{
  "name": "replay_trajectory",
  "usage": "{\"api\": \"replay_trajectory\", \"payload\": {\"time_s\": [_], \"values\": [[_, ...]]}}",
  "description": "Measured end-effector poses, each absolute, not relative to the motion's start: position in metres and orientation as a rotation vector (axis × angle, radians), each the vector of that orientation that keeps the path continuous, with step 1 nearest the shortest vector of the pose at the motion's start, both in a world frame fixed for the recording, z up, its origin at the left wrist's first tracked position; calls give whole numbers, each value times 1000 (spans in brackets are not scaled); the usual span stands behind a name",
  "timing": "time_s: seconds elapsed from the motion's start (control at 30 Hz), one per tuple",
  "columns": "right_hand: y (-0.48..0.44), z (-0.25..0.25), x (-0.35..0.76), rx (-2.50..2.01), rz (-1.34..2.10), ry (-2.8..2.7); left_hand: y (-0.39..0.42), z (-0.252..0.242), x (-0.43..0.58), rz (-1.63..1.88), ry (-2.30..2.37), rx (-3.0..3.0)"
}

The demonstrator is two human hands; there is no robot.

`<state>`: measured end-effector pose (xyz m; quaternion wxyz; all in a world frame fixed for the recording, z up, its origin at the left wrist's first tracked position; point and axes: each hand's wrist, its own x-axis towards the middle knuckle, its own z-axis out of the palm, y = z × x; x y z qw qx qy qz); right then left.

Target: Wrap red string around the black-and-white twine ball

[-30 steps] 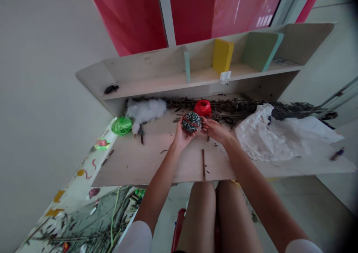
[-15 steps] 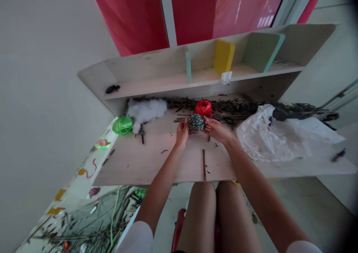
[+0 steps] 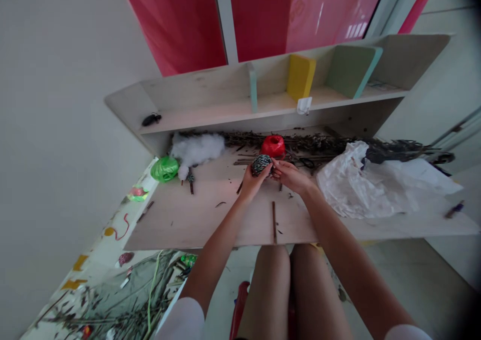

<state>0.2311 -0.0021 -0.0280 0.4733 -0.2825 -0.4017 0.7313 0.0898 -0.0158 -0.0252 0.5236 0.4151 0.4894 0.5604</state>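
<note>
A ball of black-and-white twine (image 3: 261,164) is held just above the desk in my left hand (image 3: 253,181), whose fingers wrap round its near side. My right hand (image 3: 291,176) is closed in a pinch at the ball's right side, its fingertips meeting my left thumb. Whatever lies between those fingertips is too small to make out. Right behind the ball sits a roll of red plastic string (image 3: 273,145). A brown stick (image 3: 274,222) lies on the desk below my hands, pointing toward my knees.
White stuffing (image 3: 201,148) and a green string roll (image 3: 164,169) are at the left. Dry twigs (image 3: 319,142) line the back under the shelf (image 3: 210,117). A crumpled white plastic bag (image 3: 349,190) covers the right side. More twigs (image 3: 124,310) lie on the floor at lower left.
My left hand has shifted right and come round the near side of the twine ball, its thumb now reaching the right fingertips. The ball has turned slightly; my right fingers have drawn together.
</note>
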Motion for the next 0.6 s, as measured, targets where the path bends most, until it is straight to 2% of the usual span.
{"api": "replay_trajectory", "payload": {"time_s": [0.27,0.6], "values": [[2,-30,236,-717,1726,-810,-7,-27,72,1306,1074,636],[3,-25,242,-715,1694,-844,-10,-21,69,1318,1000,543]]}}
